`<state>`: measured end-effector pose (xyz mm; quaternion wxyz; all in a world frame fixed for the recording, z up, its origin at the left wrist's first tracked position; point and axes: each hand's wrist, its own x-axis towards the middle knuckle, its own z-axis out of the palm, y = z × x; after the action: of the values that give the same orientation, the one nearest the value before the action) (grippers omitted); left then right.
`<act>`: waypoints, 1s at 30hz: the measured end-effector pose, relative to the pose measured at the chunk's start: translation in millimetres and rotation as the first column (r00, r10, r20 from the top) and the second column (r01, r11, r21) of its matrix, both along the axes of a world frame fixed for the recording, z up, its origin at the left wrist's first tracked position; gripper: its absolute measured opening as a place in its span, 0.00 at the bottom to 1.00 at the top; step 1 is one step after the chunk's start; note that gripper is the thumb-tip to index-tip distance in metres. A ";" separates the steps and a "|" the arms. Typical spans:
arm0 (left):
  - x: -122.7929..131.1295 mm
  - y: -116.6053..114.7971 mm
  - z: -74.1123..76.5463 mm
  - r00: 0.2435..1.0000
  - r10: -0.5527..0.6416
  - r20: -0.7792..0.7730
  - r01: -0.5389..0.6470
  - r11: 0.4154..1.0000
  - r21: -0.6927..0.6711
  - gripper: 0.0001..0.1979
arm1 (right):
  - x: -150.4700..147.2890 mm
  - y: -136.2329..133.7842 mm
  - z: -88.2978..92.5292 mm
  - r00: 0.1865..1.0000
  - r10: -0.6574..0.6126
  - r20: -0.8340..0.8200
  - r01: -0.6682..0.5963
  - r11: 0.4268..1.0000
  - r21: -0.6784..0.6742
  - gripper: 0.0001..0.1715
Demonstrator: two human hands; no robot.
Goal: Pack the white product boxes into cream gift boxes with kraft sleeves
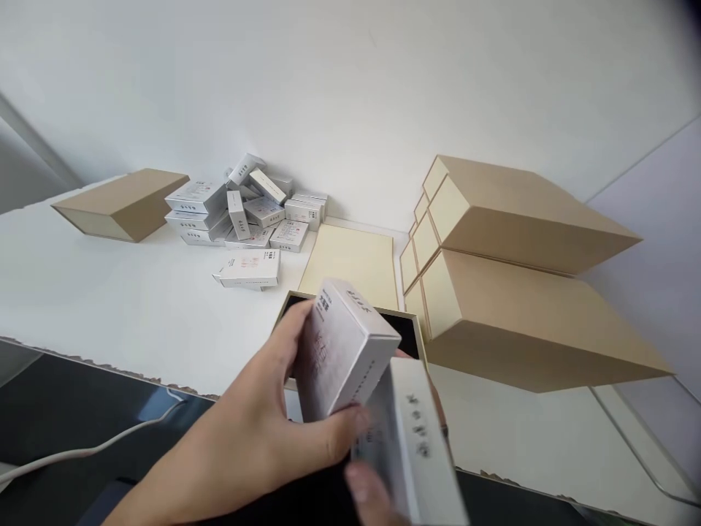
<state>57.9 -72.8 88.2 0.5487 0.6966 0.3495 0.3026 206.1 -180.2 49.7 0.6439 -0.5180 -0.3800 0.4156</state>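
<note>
My left hand (pixel 257 431) is closed around a small white printed carton (pixel 342 351), thumb along its lower edge and fingers behind it. Close beside it, my right hand (pixel 375 497) grips a second white carton (pixel 421 446), tilted toward me; only part of that hand shows and its fingertips are blurred. Both cartons are held above an open cream gift box (pixel 419 336) with a dark inside, its lid (pixel 353 256) folded back against the wall. The cartons and my hands hide most of the box's inside.
Several white cartons (pixel 263 212) lie piled against the wall, with another carton (pixel 249 268) in front. A closed tan box (pixel 123 204) lies at the left. Several tan boxes (pixel 526 314) are stacked at the right. A white cable (pixel 93 451) hangs below the table's chipped front edge.
</note>
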 end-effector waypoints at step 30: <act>18.4 56.3 7.5 0.417 -0.284 -0.864 0.715 0.689 0.119 0.35 | 76.7 -23.4 -29.0 0.894 -0.407 0.190 0.440 0.878 -0.191 0.22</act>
<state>76.4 -16.6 95.6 0.2115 0.9370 0.2345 -0.1491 282.8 -203.6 20.7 0.6260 -0.6879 -0.2523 0.2669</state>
